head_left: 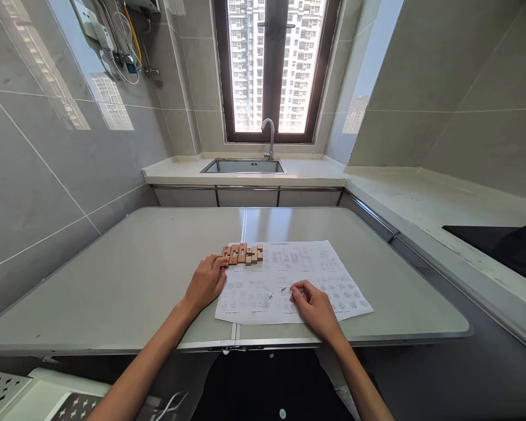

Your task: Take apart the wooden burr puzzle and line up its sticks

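Note:
Several notched wooden puzzle pieces [242, 254] stand side by side in a row on the upper left of a printed paper sheet [298, 266]. They range from reddish brown on the left to pale wood on the right. My left hand [207, 280] lies at the row's left end, its fingers bent over the leftmost piece and partly hiding it. Over the lower middle of the sheet is my right hand [313, 304], with thumb and fingertips brought together. Whether anything is between those fingertips is hidden. Small printed diagrams cover the sheet.
The pale folding table [158, 245] has a seam down its middle. Beyond it, a counter [315, 168] holds a sink [241, 166] and a faucet [269, 137] under a window. A black item [504, 245] lies on the right counter. A white perforated object [35, 397] is below left.

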### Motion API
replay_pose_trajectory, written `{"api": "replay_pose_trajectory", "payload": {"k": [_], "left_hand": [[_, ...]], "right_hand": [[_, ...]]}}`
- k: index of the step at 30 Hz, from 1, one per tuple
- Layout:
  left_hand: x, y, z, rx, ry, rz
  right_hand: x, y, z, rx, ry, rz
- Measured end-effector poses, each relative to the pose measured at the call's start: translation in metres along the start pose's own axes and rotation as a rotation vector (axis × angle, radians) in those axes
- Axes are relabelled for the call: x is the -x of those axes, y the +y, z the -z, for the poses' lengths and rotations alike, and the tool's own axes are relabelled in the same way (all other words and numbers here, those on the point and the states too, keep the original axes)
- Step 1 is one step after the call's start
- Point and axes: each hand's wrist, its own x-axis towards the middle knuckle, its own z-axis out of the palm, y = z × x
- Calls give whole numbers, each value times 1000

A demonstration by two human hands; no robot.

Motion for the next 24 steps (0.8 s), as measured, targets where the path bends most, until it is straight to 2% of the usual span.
{"api": "replay_pose_trajectory", "payload": {"k": [8,24], "left_hand": [[8,7,1,-60,-160,-131],[11,5,-7,-27,-194,-288]], "right_hand": [[0,2,-1,-8,-9,-1],[1,-3,-2,-27,21,-55]]}}
